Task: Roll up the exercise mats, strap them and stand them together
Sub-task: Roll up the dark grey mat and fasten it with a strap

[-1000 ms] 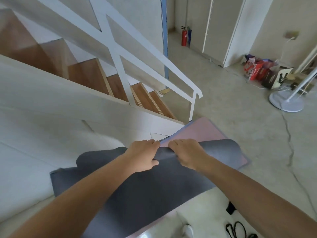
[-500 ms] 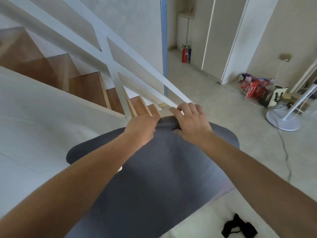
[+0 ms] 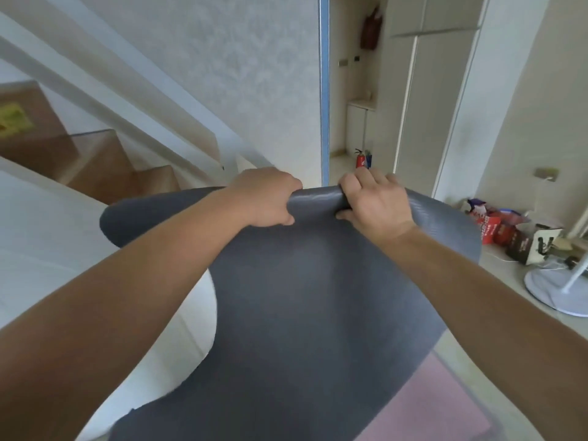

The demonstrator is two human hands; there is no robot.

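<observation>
Beside stairs (image 3: 95, 163), left hand (image 3: 267, 198) and right hand (image 3: 375, 203) seemingly clutch mat (image 3: 318, 297).

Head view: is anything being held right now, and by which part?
Yes. The left hand and right hand both hold the grey mat by its raised, curled-over end edge, side by side near its middle.

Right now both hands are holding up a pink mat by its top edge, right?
Not quite: in the head view, the left hand and right hand are holding up a grey mat by its top edge, not a pink one. The pink mat lies flat below it.
</observation>
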